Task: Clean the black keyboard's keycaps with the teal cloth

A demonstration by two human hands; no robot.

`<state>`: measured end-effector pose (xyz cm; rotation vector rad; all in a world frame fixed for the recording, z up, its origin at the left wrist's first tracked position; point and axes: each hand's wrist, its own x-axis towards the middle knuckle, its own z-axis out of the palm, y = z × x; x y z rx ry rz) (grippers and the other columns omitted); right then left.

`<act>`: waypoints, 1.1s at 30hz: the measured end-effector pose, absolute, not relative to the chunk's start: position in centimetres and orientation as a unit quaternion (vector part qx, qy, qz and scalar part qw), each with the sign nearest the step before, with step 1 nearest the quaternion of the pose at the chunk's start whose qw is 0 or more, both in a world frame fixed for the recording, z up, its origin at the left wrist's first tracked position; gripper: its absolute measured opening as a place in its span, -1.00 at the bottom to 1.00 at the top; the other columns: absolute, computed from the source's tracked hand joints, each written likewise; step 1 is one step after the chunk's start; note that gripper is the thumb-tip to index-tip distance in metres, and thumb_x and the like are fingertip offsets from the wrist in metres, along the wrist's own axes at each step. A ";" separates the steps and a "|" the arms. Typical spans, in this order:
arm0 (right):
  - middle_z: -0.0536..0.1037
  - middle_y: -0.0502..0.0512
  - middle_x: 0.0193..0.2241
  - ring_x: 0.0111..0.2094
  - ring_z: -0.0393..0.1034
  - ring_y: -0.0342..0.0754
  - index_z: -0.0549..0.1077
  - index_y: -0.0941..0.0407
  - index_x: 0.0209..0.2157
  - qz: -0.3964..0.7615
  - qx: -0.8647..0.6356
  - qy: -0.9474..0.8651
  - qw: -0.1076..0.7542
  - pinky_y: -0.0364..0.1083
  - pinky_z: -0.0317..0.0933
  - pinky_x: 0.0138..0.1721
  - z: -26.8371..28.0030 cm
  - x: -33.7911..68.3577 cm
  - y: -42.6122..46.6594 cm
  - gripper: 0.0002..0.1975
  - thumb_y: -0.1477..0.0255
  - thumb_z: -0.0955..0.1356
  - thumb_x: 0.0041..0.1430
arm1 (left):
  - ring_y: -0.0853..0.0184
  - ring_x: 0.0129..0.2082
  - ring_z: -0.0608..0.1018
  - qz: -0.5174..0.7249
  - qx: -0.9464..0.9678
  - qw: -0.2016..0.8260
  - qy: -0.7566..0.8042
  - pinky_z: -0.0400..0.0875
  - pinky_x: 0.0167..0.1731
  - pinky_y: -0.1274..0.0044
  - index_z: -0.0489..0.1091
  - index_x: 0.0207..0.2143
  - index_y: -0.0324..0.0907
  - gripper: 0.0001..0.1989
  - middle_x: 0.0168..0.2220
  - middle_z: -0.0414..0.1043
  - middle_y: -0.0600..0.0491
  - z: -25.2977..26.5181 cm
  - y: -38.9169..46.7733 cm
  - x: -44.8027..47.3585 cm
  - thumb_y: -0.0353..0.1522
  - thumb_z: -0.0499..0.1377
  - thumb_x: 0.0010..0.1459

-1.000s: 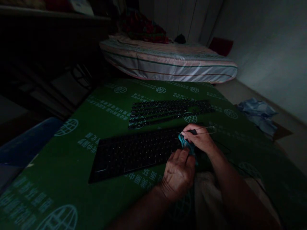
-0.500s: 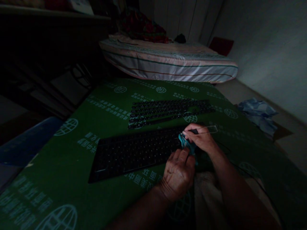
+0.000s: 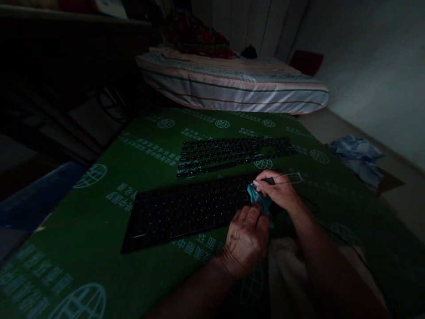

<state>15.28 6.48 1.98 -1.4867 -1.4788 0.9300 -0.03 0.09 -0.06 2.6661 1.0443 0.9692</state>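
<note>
A black keyboard (image 3: 186,210), its keycaps off, lies slanted across the green surface. Over its right end, my left hand (image 3: 249,235) is closed on a bunched teal cloth (image 3: 262,199). My right hand (image 3: 275,188) is also closed, fingertips at the cloth's upper edge. Gripped in it is a wire keycap puller (image 3: 290,178) with a dark handle; the wire loop points right, away from the keyboard. What lies under the cloth is hidden. Beyond the keyboard, loose black keycaps (image 3: 212,153) are laid out in rows.
The green sheet (image 3: 146,150) has white globes and lettering printed on it. A bed (image 3: 239,84) with a striped cover stands behind. Blue-and-white cloth (image 3: 357,155) lies on the floor at right. A thin dark cable (image 3: 345,243) runs past my right forearm.
The view shifts very slightly. Both hands stay in the same place on the cloth, with the puller still in my right hand.
</note>
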 end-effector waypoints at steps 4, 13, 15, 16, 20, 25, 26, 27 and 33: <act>0.42 -0.05 -0.66 -0.68 0.21 -0.21 0.40 0.14 -0.47 0.364 -0.597 -0.580 0.418 -0.22 0.11 -0.65 2.0 15.3 6.4 -0.83 0.31 0.36 -0.02 | 0.26 -0.34 0.38 0.321 0.881 0.056 0.343 0.40 -0.35 0.40 0.32 -0.38 -0.22 -0.88 -0.17 0.35 -0.08 -0.2 0.1 0.0 -0.50 0.00 0.09; 0.41 -0.05 -0.67 -0.68 0.22 -0.21 0.40 0.13 -0.48 0.360 -0.604 -0.581 0.411 -0.23 0.11 -0.67 1.9 15.5 6.5 -0.84 0.32 0.36 -0.03 | 0.25 -0.34 0.39 0.324 0.880 0.062 0.343 0.40 -0.34 0.38 0.33 -0.36 -0.23 -0.87 -0.18 0.36 -0.09 -0.1 0.1 0.0 -0.49 0.00 0.09; 0.42 -0.05 -0.66 -0.68 0.22 -0.21 0.40 0.14 -0.47 0.361 -0.596 -0.585 0.415 -0.22 0.12 -0.67 2.0 15.5 6.4 -0.84 0.32 0.36 -0.02 | 0.25 -0.34 0.39 0.323 0.880 0.064 0.342 0.40 -0.35 0.38 0.32 -0.37 -0.23 -0.88 -0.18 0.36 -0.09 0.0 0.1 0.0 -0.49 0.00 0.09; 0.42 -0.05 -0.66 -0.68 0.22 -0.21 0.40 0.14 -0.47 0.364 -0.591 -0.590 0.413 -0.22 0.12 -0.66 2.1 15.4 6.4 -0.84 0.32 0.36 -0.02 | 0.25 -0.34 0.39 0.322 0.881 0.064 0.341 0.40 -0.35 0.39 0.32 -0.38 -0.23 -0.88 -0.20 0.36 -0.09 0.0 0.1 0.0 -0.49 0.00 0.09; 0.39 -0.06 -0.67 -0.67 0.21 -0.22 0.40 0.15 -0.49 0.376 -0.577 -0.610 0.391 -0.24 0.11 -0.65 2.2 15.3 6.3 -0.85 0.34 0.35 0.00 | 0.26 -0.36 0.38 0.317 0.883 0.061 0.341 0.39 -0.35 0.40 0.31 -0.39 -0.22 -0.88 -0.27 0.36 -0.07 0.3 0.1 -0.1 -0.49 -0.01 0.10; 0.41 -0.05 -0.66 -0.67 0.22 -0.22 0.40 0.14 -0.49 0.377 -0.584 -0.601 0.393 -0.23 0.12 -0.65 2.2 15.1 6.4 -0.84 0.33 0.35 -0.01 | 0.26 -0.35 0.39 0.320 0.882 0.071 0.339 0.40 -0.34 0.40 0.32 -0.37 -0.23 -0.88 -0.28 0.36 -0.06 0.2 0.1 0.0 -0.48 0.00 0.11; 0.41 -0.05 -0.65 -0.67 0.22 -0.22 0.40 0.14 -0.49 0.377 -0.588 -0.596 0.396 -0.23 0.12 -0.65 2.2 15.1 6.4 -0.84 0.33 0.35 -0.01 | 0.26 -0.35 0.39 0.321 0.882 0.071 0.339 0.40 -0.34 0.39 0.32 -0.36 -0.23 -0.88 -0.27 0.36 -0.06 0.2 0.1 0.0 -0.47 0.00 0.11; 0.42 -0.05 -0.65 -0.67 0.22 -0.22 0.40 0.14 -0.49 0.377 -0.590 -0.592 0.399 -0.23 0.13 -0.65 2.2 15.1 6.4 -0.84 0.33 0.36 -0.01 | 0.25 -0.35 0.39 0.321 0.881 0.071 0.339 0.40 -0.34 0.39 0.32 -0.36 -0.23 -0.89 -0.26 0.36 -0.06 0.2 0.2 0.0 -0.47 0.01 0.11; 0.42 -0.04 -0.66 -0.68 0.21 -0.21 0.40 0.14 -0.49 0.359 -0.602 -0.590 0.400 -0.22 0.12 -0.66 2.4 15.2 6.3 -0.84 0.32 0.36 -0.02 | 0.27 -0.35 0.39 0.330 0.879 0.061 0.339 0.40 -0.34 0.40 0.33 -0.36 -0.22 -0.87 -0.24 0.35 -0.07 0.1 0.2 0.0 -0.47 -0.01 0.12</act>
